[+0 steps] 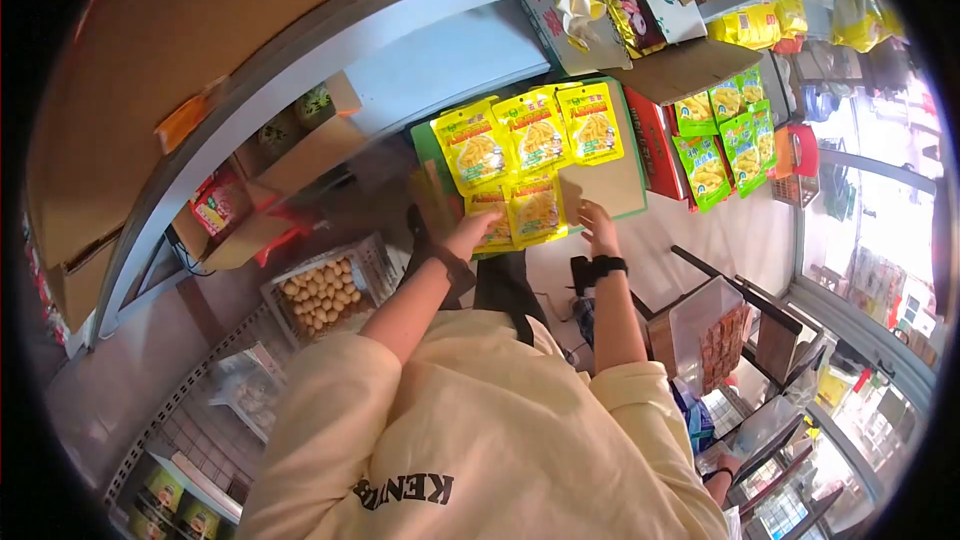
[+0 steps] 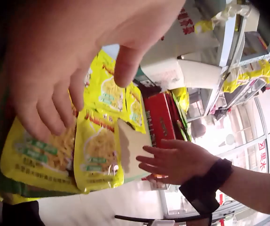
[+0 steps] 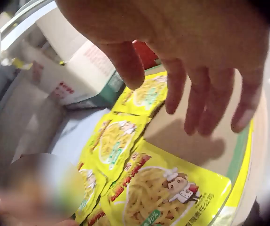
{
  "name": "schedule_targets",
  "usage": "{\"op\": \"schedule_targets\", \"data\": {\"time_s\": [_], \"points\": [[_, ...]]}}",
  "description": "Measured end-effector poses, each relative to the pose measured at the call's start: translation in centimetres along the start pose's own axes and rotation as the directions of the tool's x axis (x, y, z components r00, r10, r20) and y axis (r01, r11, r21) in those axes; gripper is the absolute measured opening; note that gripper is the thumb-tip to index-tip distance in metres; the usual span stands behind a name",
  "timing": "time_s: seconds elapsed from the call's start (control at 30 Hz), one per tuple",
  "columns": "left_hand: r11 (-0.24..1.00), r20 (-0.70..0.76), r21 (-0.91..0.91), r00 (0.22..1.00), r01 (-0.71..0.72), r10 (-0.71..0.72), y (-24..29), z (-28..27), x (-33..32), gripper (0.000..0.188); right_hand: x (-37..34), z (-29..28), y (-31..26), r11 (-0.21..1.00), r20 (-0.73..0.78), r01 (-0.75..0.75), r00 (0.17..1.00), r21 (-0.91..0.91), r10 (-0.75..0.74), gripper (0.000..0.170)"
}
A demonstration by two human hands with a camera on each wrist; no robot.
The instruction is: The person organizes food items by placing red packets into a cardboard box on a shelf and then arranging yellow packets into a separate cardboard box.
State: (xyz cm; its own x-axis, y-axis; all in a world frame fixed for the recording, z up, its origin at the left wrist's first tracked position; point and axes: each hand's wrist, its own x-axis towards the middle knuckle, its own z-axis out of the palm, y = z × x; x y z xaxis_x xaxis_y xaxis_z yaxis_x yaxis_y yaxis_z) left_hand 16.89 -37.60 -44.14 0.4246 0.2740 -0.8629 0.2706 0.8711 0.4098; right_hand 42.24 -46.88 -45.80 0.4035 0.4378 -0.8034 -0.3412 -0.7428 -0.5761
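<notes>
Yellow snack packets point(image 1: 537, 210) with a picture of pale strips lie in two rows on a green-edged cardboard surface point(image 1: 612, 185). Over the front-left packet point(image 2: 43, 157) is my left hand point(image 1: 472, 237), its fingers loosely bent and thumb apart; it pinches nothing visible. My right hand point(image 1: 598, 227) hovers over the bare cardboard just right of the front packets, fingers spread and pointing down, and casts a shadow there in the right wrist view. Three packet faces, such as the back-right packet point(image 1: 595, 127), show in the back row, with more packets beneath them.
On the right, a red box point(image 1: 655, 145) holds green packets point(image 1: 742, 145). A metal shelf beam point(image 1: 330, 35) curves overhead on the left. Below left stands a crate of round pale items point(image 1: 320, 295). A wooden-seated chair point(image 1: 720, 340) is at the right, near another person's hand point(image 1: 727, 464).
</notes>
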Motion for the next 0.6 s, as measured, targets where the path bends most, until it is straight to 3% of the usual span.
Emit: {"op": "schedule_targets", "data": {"time_s": [0.07, 0.1, 0.13, 0.23, 0.33, 0.4, 0.43, 0.53, 0.57, 0.6], "points": [[0.99, -0.01, -0.141, 0.999, -0.032, 0.031, -0.6, 1.3, -0.2, 0.053, 0.4, 1.6, 2.2, 1.0, 0.012, 0.031, 0.999, -0.002, -0.031, 0.043], [0.976, -0.017, -0.209, 0.999, -0.053, 0.051, -0.6, 1.7, -0.1, 0.052, 0.8, 2.6, 3.4, 0.978, 0.033, 0.199, 0.98, -0.062, -0.198, 0.043], [0.986, 0.004, -0.16, 0.999, -0.047, 0.048, -1.3, 1.6, 0.6, 0.049, 0.9, 3.3, 4.3, 0.924, 0.064, 0.363, 0.932, -0.119, -0.357, 0.043], [0.998, 0.051, -0.06, 0.998, -0.035, 0.038, -2.2, 1.5, 1.6, 0.039, 0.5, 3.5, 5.8, 0.953, 0.171, 0.269, 0.954, -0.141, -0.244, 0.039], [0.999, 0.11, 0.031, 0.994, 0.012, -0.015, -2.6, 1.6, 2.1, 0.03, -0.1, 1.4, 6.7, 0.884, 0.283, 0.086, 0.958, -0.46, 0.054, 0.036], [0.976, 0.17, 0.207, 0.979, 0.073, -0.11, -2.9, 1.0, 2.7, 0.026, 0.3, 0.2, 10.2, 0.942, 0.387, 0.135, 0.922, -0.308, -0.006, 0.035], [0.94, 0.098, 0.32, 0.982, 0.122, -0.161, -2.8, 1.1, 2.3, 0.029, -0.3, 0.3, 10.3, 0.961, 0.436, 0.158, 0.899, -0.226, -0.045, 0.035], [0.983, 0.078, 0.142, 0.988, 0.121, -0.133, -3.4, 1.1, 1.1, 0.032, -4.8, -0.1, 5.6, 0.931, 0.396, 0.005, 0.906, -0.364, 0.15, 0.034], [0.99, 0.207, -0.002, 0.969, 0.14, -0.137, -2.8, 0.9, 0.2, 0.032, -5.6, -0.1, 4.8, 0.953, 0.426, 0.021, 0.897, -0.301, 0.115, 0.034], [0.988, 0.265, -0.03, 0.954, 0.154, -0.141, -1.8, 0.8, -1.2, 0.032, -6.3, -0.2, 4.2, 0.971, 0.456, 0.04, 0.887, -0.237, 0.075, 0.034]]}}
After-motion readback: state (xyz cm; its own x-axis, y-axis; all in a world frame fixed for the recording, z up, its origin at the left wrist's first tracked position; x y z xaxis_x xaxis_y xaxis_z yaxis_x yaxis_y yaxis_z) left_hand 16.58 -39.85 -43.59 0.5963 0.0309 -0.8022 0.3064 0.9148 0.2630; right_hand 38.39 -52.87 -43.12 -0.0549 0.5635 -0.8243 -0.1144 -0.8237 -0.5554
